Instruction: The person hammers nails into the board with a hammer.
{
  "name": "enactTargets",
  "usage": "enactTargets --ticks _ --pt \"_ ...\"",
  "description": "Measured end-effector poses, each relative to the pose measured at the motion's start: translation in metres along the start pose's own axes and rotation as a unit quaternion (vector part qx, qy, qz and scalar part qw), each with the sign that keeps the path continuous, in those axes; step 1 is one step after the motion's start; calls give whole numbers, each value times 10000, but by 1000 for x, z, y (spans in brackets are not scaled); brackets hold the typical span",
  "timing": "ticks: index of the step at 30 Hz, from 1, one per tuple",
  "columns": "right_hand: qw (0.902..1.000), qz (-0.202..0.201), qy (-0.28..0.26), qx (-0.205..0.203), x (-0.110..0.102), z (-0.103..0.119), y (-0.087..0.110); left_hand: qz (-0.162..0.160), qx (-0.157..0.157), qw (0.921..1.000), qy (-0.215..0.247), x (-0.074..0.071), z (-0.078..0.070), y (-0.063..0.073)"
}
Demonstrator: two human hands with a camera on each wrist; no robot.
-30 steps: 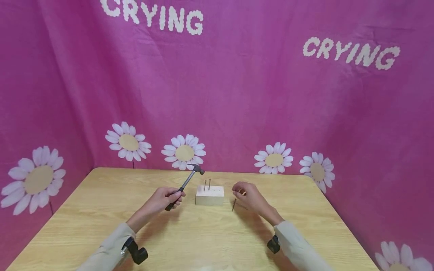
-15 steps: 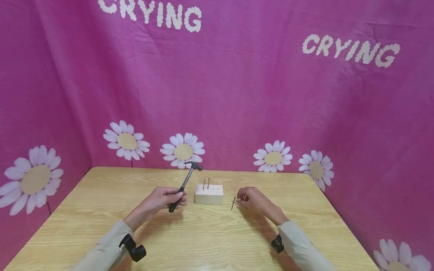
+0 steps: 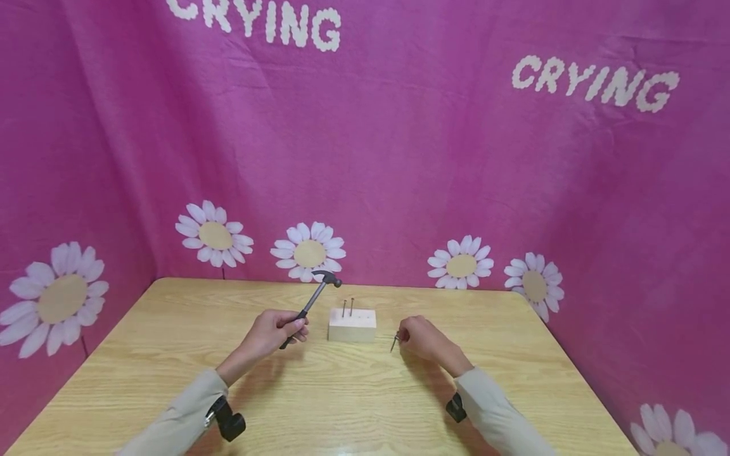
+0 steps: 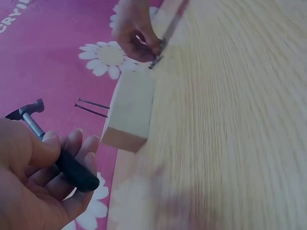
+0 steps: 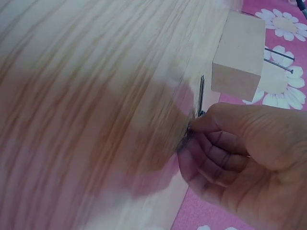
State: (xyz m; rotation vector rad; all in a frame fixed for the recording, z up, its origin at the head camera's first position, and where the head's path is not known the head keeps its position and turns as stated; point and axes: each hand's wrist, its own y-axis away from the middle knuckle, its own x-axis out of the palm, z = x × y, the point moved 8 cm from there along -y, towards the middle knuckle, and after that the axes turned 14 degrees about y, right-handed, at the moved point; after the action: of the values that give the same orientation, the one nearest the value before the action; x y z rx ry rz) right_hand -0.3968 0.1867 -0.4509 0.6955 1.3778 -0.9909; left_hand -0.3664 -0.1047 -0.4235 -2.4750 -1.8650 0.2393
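My left hand (image 3: pixel 276 332) grips the black handle of a claw hammer (image 3: pixel 319 290), its head up and away from the table. To the right of it a pale wooden block (image 3: pixel 352 332) sits on the table. Two nails (image 4: pixel 92 108) stand upright in the block's top toward its left end, with small dark marks beside them. Right of the block, my right hand (image 3: pixel 424 337) is down at the tabletop, thumb and forefinger pinching a nail, mostly hidden by the fingers. Another nail (image 5: pixel 201 96) lies against those fingertips.
The wooden table (image 3: pixel 319 405) runs back to a pink cloth (image 3: pixel 388 158) printed with daisies and lettering, which hangs behind and at both sides. A black wrist camera mount (image 3: pixel 225 419) sits on the left sleeve, and another mount (image 3: pixel 456 407) on the right.
My right hand has moved down to the nails on the table and its fingertips have closed there. The left hand with the hammer has shifted only slightly; the block stays put.
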Motion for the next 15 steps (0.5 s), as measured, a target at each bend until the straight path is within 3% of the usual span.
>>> enactTargets --ticks 3,8,15 --pt "9995 127 125 242 2 -1 -3 -147 133 9996 -193 -3 -4 1" --pt "9994 119 8 337 0 -4 -4 -39 287 9989 -366 -5 -6 0" --pt "9935 -771 -822 -124 -22 -1 -11 443 -69 9987 250 -4 1 -2"
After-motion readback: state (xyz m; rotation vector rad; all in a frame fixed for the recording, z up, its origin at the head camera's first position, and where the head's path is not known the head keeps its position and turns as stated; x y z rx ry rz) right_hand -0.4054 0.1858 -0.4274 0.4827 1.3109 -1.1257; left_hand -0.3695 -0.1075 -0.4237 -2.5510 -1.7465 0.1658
